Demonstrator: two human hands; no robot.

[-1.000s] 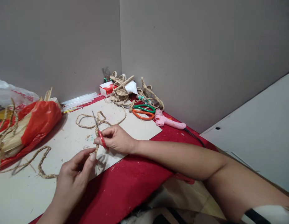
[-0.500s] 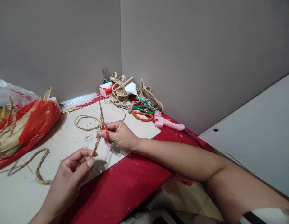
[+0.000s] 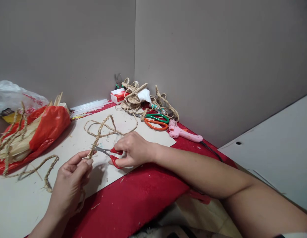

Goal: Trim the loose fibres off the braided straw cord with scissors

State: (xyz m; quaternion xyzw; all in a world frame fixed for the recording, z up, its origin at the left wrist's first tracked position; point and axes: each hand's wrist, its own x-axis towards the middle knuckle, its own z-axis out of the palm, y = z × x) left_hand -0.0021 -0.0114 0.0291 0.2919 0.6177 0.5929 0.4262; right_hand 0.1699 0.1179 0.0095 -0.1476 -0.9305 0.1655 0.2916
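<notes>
In the head view, the left hand [image 3: 71,178] holds a braided straw cord [image 3: 100,130] near the front of the surface [image 3: 123,205], its grip pinching the strand between thumb and forefinger. From there the cord slants up and away, then makes loose loops over the pale sheet [image 3: 74,142] that covers much of the red cloth. The right hand [image 3: 132,150] has its grip closed around the red handles of small scissors [image 3: 101,149]. Their blades are parted and point left, at the cord just above the left fingertips; whether they touch it, I cannot tell.

To the left, a red plastic bag [image 3: 51,129] holds pale dry strips [image 3: 17,148], with a piece of braid lying over them and a clear plastic bag [image 3: 15,96] behind. Another length of braid [image 3: 48,175] curves across the sheet beside the left hand. At the back lie translucent sticks [image 3: 90,107], a red-and-white box [image 3: 117,96] and a tangled heap of braid [image 3: 132,99]. Scissors with green and orange handles [image 3: 157,115] lie in front of the heap, next to a pink glue gun [image 3: 187,135].
</notes>
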